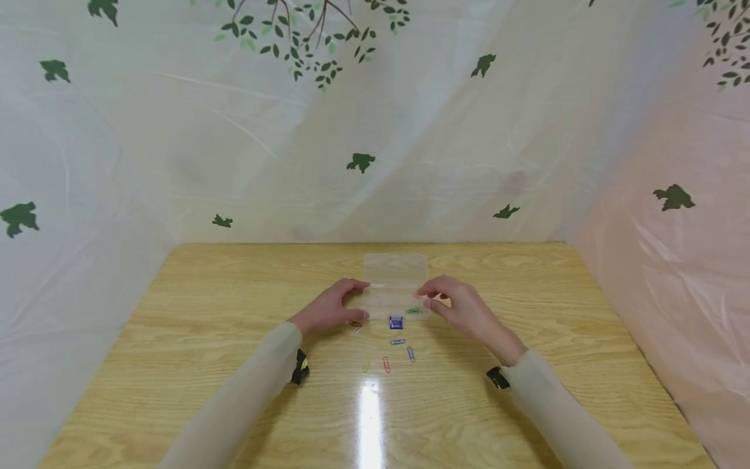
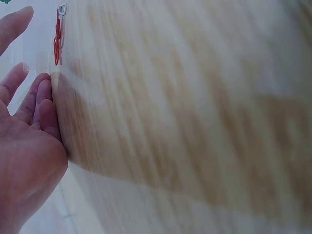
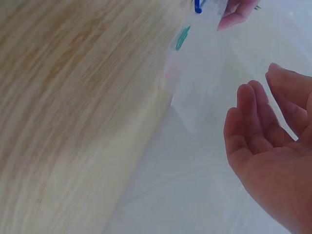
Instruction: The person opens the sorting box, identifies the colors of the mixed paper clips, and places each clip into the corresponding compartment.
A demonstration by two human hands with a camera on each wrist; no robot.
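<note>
Head view: clear box (image 1: 387, 297) sits near the table's (image 1: 527, 273) far edge, long side parallel, right between the left hand (image 1: 331, 305) gripping its left end and the loosely curled, seemingly empty right hand (image 1: 463, 308).

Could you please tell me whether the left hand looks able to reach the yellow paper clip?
Probably yes: the yellow paper clip lies uncovered on the table, with nothing tall between it and the left hand, which would just have to leave the clear box's end.
</note>
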